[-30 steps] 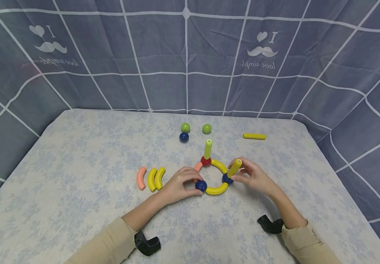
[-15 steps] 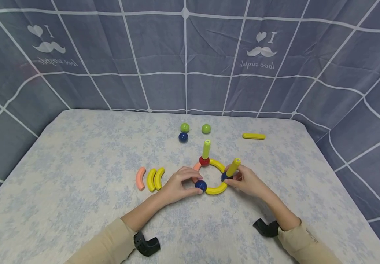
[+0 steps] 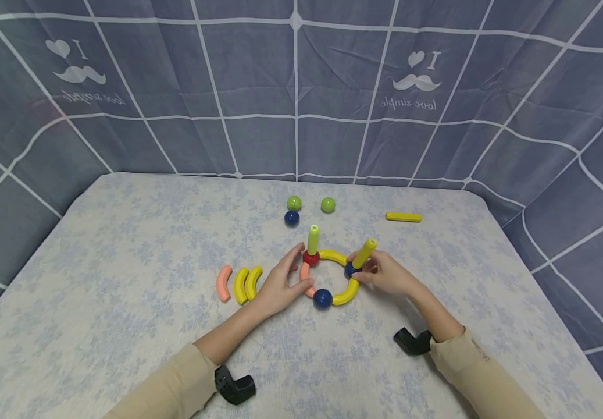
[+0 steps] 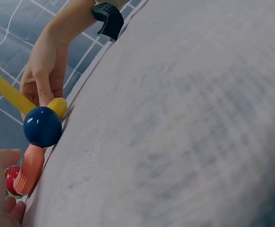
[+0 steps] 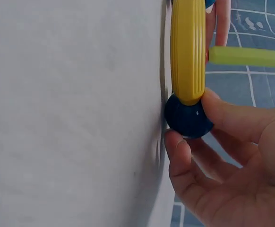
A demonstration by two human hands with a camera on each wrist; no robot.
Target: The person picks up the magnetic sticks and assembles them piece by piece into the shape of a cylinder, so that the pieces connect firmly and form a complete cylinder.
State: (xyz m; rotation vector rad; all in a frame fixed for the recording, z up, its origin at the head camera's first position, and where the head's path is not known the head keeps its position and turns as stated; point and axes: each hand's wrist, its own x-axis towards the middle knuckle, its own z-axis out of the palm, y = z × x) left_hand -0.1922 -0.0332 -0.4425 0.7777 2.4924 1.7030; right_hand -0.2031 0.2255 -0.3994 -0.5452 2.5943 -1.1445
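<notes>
Curved rods and balls form a ring on the cloth. My right hand [image 3: 390, 273] pinches the right-hand blue ball [image 5: 188, 118] between thumb and fingers; a yellow straight rod [image 3: 366, 254] leans up from it. My left hand [image 3: 280, 288] lies along the ring's left side, fingers fairly straight and spread. Its fingertips are by the red ball [image 3: 311, 258] and its thumb by the salmon curved rod [image 4: 31, 165]; contact is hard to tell. A lime straight rod [image 3: 313, 240] stands on the red ball. The front blue ball [image 3: 323, 298] joins the salmon rod and a yellow curved rod [image 3: 346, 293].
Left of the ring lie a loose salmon curved rod [image 3: 223, 283] and two yellow curved rods [image 3: 241, 286]. Behind it are two green balls [image 3: 328, 205], another blue ball [image 3: 292, 218] and a yellow straight rod [image 3: 403, 217]. A grey curtain [image 3: 259, 87] hangs behind the table.
The ring has turned anticlockwise: the red ball moved left, the right blue ball back and left. My left hand let go of the front blue ball and moved back. My right hand gripped its blue ball.
</notes>
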